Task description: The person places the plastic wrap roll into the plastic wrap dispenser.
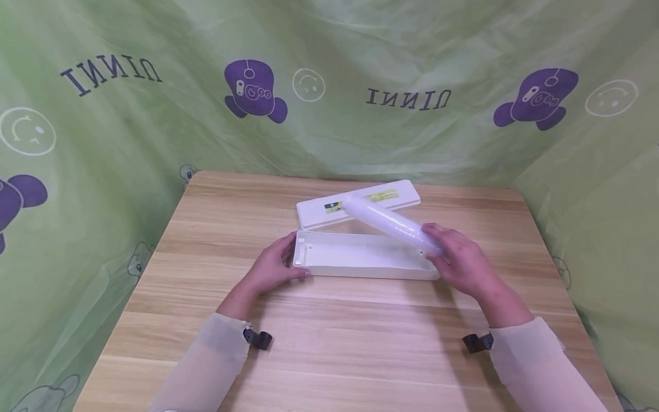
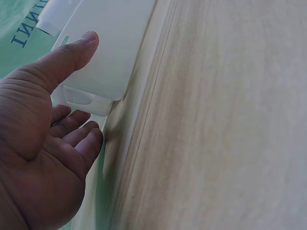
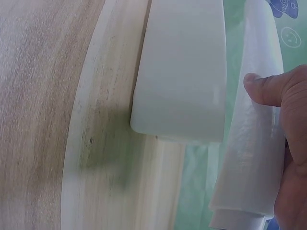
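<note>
Head view: open white box [image 1: 365, 272] is set mid-frame on the tabletop [image 1: 329, 337], long side across. White lid [image 1: 313, 215] is laid behind it, at a slight angle, label [image 1: 383, 195] up. Left end of box is held by the left hand [image 1: 270, 266], thumb at front wall, fingers round the back corner. Shiny pale roll [image 1: 383, 220] is gripped near its right end by the right hand [image 1: 460, 260]; tilted, held above the box's right part, far end seen over the lid. Contact with lid can't be told.

Risk: far end is unsupported, so lid or rear rim could be clipped if it sags.

Left wrist: thumb is laid on the box wall, upper left; fingers are loosely curled by the end wall. Firmness can't be judged. If loose, box could be skidded by a bump from the roll.

Right wrist: roll is clamped between thumb and fingers, right of frame, apart from the box. Narrower end [image 3: 237, 219] is pointed past the box end, so right wall could be snagged. Slick-looking surface: twist in the grip is possible.
</note>
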Motion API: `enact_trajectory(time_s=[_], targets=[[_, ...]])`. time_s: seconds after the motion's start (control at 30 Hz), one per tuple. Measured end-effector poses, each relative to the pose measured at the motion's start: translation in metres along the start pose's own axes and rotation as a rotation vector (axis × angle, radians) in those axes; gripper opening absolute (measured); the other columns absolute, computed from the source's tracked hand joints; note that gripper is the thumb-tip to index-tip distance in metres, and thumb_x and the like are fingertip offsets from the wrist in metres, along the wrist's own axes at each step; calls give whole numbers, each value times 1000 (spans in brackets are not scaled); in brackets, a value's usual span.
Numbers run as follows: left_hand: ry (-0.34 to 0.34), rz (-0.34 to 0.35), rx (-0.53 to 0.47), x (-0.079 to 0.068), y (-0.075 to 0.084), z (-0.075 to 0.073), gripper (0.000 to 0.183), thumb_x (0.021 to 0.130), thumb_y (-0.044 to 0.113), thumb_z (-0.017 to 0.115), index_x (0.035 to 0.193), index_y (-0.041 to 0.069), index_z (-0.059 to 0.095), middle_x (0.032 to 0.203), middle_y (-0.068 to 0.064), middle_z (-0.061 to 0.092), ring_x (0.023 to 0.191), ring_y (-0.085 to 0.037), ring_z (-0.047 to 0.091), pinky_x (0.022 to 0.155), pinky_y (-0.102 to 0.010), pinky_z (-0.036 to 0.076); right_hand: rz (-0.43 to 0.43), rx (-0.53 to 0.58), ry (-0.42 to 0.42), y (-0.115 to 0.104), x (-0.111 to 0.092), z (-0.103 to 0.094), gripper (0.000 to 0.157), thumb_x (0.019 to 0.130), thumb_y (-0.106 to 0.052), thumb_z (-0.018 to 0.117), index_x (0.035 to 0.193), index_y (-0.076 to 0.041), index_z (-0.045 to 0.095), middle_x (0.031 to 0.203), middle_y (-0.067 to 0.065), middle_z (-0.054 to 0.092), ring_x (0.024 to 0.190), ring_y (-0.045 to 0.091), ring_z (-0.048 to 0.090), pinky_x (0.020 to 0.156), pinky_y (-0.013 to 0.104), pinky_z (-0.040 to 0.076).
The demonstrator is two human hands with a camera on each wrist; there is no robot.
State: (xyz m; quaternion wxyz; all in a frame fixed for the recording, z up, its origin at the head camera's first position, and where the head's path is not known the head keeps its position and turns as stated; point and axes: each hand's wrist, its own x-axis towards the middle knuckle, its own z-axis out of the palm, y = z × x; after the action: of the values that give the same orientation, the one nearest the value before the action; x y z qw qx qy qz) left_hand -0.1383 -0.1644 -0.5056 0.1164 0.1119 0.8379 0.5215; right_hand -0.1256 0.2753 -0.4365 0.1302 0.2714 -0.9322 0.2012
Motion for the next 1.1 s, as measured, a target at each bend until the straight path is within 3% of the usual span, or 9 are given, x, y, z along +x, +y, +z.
enact_trajectory(time_s=[0.57, 0.83, 1.1], targets=[[-1, 1, 9, 1, -1, 1, 114, 65, 36, 93, 155, 11, 28, 157, -5, 32, 140, -18, 35, 113, -28, 31, -44, 14, -23, -7, 6, 5, 67, 80, -10, 81, 141, -10, 52, 139, 12, 56, 122, 34, 55, 99, 55, 48], [0, 2, 10, 1, -1, 1, 116, 64, 42, 92, 155, 11, 28, 157, -5, 32, 140, -18, 34, 114, -29, 31, -117, 39, -15, -9, 9, 5, 63, 80, -10, 80, 138, -7, 54, 136, 12, 58, 116, 32, 59, 94, 51, 51], [-2, 1, -12, 1, -2, 1, 114, 65, 37, 93, 155, 11, 28, 157, -3, 32, 141, -16, 33, 114, -29, 31, -134, 35, -56, -12, 13, 5, 62, 82, -11, 79, 139, -9, 54, 136, 11, 58, 123, 31, 55, 101, 51, 48]])
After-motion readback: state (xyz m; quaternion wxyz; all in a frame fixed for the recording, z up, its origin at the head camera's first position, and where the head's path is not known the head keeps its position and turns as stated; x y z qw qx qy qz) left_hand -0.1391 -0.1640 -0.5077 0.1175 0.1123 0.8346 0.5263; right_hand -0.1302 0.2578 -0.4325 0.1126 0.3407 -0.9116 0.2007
